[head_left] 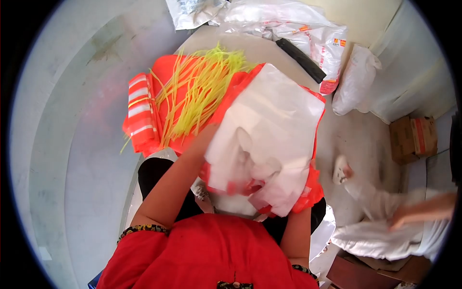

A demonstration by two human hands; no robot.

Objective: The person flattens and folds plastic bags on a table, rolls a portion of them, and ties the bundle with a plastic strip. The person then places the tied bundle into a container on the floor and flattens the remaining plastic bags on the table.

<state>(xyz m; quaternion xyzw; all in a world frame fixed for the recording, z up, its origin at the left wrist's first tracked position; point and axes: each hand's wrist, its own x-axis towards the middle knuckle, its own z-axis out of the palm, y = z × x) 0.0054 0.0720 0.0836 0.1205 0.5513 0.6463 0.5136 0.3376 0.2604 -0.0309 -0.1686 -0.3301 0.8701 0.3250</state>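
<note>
On the left side, a red-and-white striped bundle (142,113) lies beside a red plastic pile (166,72); a yellow band (139,100) runs around it, presumably to keep it folded. Loose yellow strings (192,96) spread across the pile, probably so that they are within easy reach. The left forearm (175,180) slants forward and inward to the white sheets (279,115), red at the edges, which lie in front of the body, seemingly propped over the knees (151,171). There the left hand is lost among blurred folds, so I cannot tell whether it is pinching or spread. The right forearm (297,236) points nearly straight forward; the right hand is hidden at the sheets' near right corner, its grip likewise impossible to tell. Farther right, another person's blurred hand (400,217) reaches over a white bundle (375,239).
</note>
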